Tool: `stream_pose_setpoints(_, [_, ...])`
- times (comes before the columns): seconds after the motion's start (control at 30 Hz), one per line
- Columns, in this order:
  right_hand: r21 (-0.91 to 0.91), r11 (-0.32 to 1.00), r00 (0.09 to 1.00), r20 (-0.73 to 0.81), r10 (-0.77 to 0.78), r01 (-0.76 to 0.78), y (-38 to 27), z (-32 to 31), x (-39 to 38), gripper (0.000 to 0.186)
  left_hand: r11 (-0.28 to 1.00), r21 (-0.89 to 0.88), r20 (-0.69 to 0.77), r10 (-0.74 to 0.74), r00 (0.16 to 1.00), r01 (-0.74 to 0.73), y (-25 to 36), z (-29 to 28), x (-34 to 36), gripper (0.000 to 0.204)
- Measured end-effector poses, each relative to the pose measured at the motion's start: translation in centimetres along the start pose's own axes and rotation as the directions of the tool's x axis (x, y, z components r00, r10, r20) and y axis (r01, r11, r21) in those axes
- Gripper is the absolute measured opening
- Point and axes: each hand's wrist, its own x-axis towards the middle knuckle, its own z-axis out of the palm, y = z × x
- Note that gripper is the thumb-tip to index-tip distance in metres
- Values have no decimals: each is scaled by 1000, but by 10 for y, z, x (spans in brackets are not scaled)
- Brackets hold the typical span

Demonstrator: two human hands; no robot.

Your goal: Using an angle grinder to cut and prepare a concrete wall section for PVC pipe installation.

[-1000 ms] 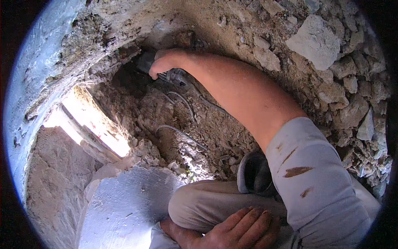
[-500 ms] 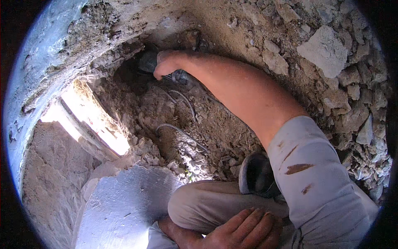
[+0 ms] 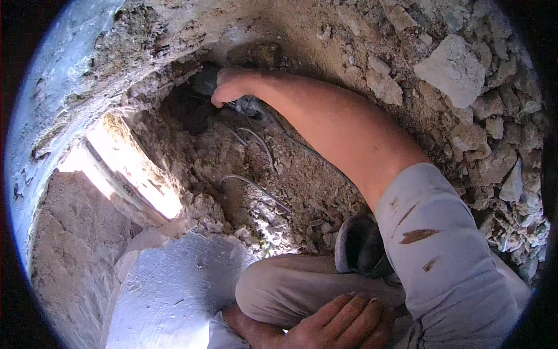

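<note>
Below, rubbly brown earth (image 3: 302, 192) borders a dark hollow (image 3: 183, 110) beside our bare right hand (image 3: 233, 86); what its fingers or our bare left hand (image 3: 344, 323) grip, we cannot tell.

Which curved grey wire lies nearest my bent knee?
The lowest wire in view, toward your knee; the other grey wires lie higher in the picture, nearer your right hand.

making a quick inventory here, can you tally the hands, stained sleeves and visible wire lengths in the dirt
right hand and left hand: 2
stained sleeve: 1
wire lengths: at least 3, some partly hidden
total: at least 6
</note>
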Motion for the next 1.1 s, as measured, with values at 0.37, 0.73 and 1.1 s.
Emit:
stream_pose_setpoints(0.37, [-75,997,998,53,-14,18,-17,-5,-23,50,998,-38,95,-46,994,50,-5,-23,8,48])
stream_pose_setpoints(0.73, [-76,996,999,27,-40,42,-13,5,-3,48,997,-56,60,-57,997,61,-4,-12,3,42])
stream_pose_setpoints(1.1, [-189,979,996,66,-66,77,-18,-1,-12,45,996,13,89,-87,992,86,0,-11,1,46])
